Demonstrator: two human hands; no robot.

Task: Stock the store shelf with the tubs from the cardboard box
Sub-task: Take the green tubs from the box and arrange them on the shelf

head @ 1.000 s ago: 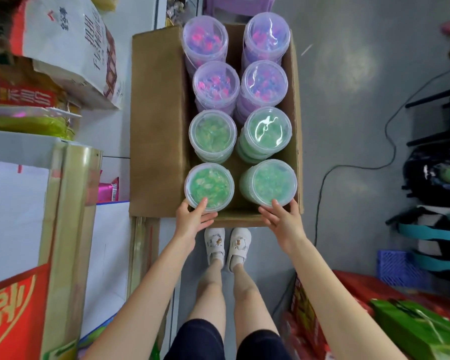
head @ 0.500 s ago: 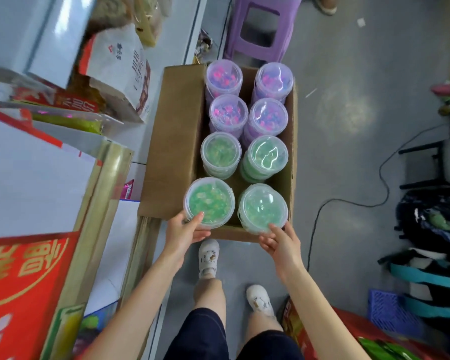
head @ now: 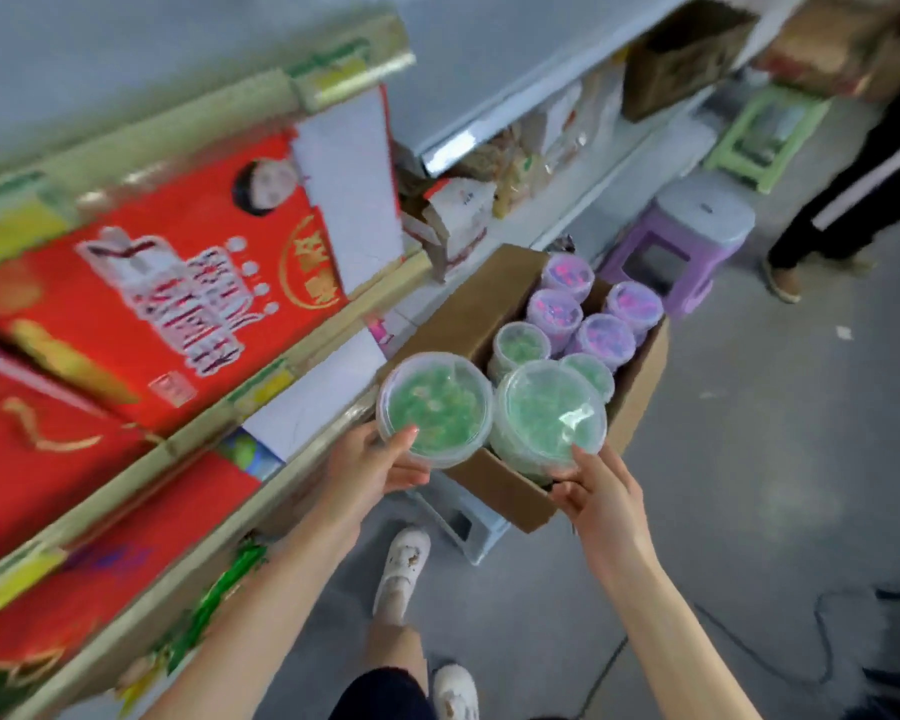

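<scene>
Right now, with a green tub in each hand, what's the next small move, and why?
Probably raise the right green tub clear of the cardboard box before swinging both toward the shelf. The left hand holds the left green tub out past the box's corner, beside the shelf edge; the tub in the right hand looks seated inside the front wall.

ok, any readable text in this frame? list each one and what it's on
Nothing legible; the frame is motion-blurred.
Red carton: large white lettering, too blurred to read.
Gold round seal on that carton: characters, unreadable.
White bag: small mark, too small to read.
Green tubs: no print visible on lids.
</scene>
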